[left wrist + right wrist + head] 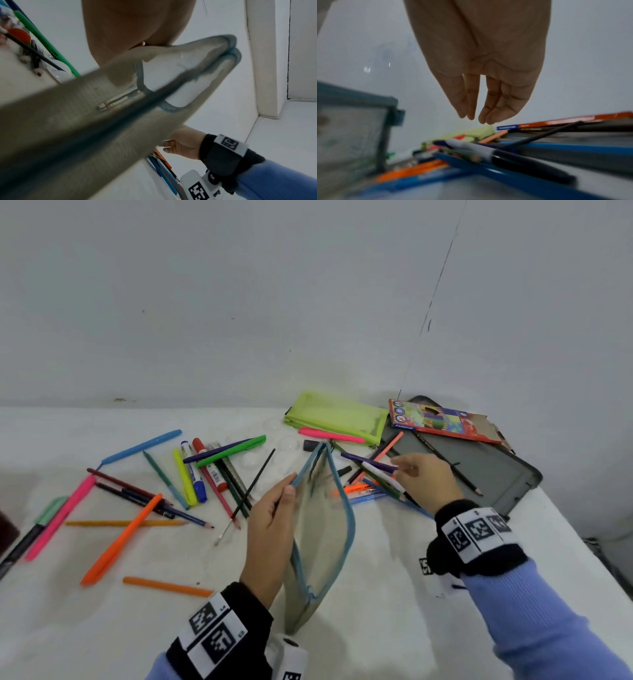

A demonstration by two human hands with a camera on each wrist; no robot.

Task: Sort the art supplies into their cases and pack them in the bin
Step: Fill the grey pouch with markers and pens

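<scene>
**White surface full of pens, one pouch held open**

White surface (pixel 376 628) against a plain pale wall. Lots of pens and pencils all over it.

Near the middle, standing up on its short end: a see-through mesh pouch (pixel 322 529) with a blue zip edge, mouth open at the top. Gripped along its left edge by the left hand (pixel 270 529), thumb on the near side and fingers curled round the rim. Seen up close from the left wrist as a blurry grey pouch (pixel 85 121).

Just right of the pouch mouth, the right hand (pixel 424 477), above a small pile of pens. Fingers (pixel 493 94) straight, close together, pointing down, with nothing in them. Right by the fingertips, a purple pen (pixel 370 462) on top of the pile.

Far side of the surface: a flat green pouch (pixel 337 416) with a pink pen (pixel 330 435) lying along its near edge. Beside it, an open grey tin case (pixel 479 470), a box of colour pencils (pixel 442 421) on its far end and a black pencil (pixel 445 463) across it.

Over on the left, well apart from the hands: a long orange pen (pixel 121 539), a light blue pen (pixel 144 446), and many more pens and pencils in a loose heap.
</scene>
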